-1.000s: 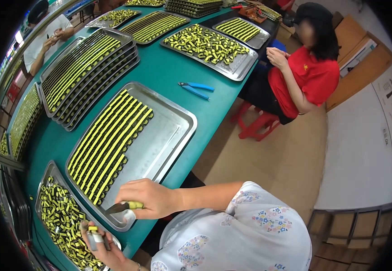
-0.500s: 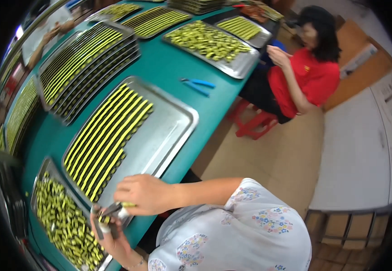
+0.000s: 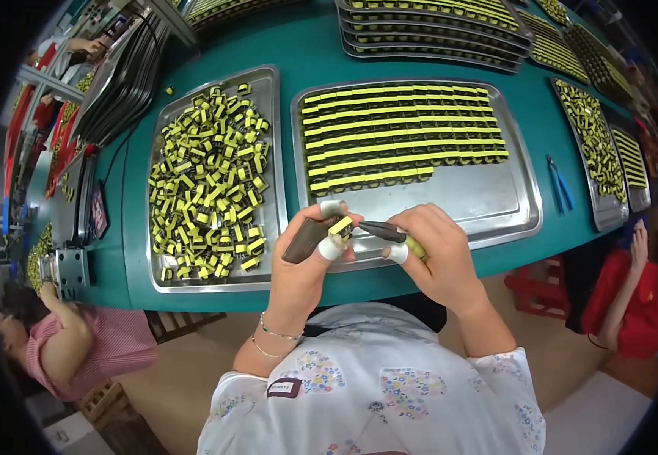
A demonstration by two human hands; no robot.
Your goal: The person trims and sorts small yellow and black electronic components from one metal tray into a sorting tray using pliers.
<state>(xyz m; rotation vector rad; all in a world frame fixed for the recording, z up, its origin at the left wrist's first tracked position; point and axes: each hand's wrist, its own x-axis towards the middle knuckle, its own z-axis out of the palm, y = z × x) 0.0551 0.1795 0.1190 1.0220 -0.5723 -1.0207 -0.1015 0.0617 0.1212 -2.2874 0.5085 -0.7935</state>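
Fingertips [image 3: 332,248] of the left hand [image 3: 304,267] pinch a small yellow-and-black component [image 3: 341,225] above the steel tray's [image 3: 496,201] near rim; right hand [image 3: 433,254] grips tweezers [image 3: 382,230] touching it

- Left hand [image 3: 306,254]: raised above the table edge, taped fingertips pinching a small yellow-and-black component [image 3: 341,226]; a dark flat piece [image 3: 304,240] lies against the palm.
- Right hand [image 3: 435,254]: closed around a tool with a dark tip [image 3: 380,231], the tip touching the component.
- Left tray [image 3: 264,282]: metal, holding loose yellow-and-black parts [image 3: 204,182] in a heap.
- Right tray [image 3: 488,201]: metal, with the same parts in neat rows [image 3: 401,133]; its near portion is bare.
- Teal table [image 3: 298,38]: further stacked trays [image 3: 435,26] at the far side.
- Blue-handled pliers [image 3: 559,182]: on the table, right of the right tray.
- Other people: one in pink at lower left [image 3: 86,349], one in red at right [image 3: 640,311].
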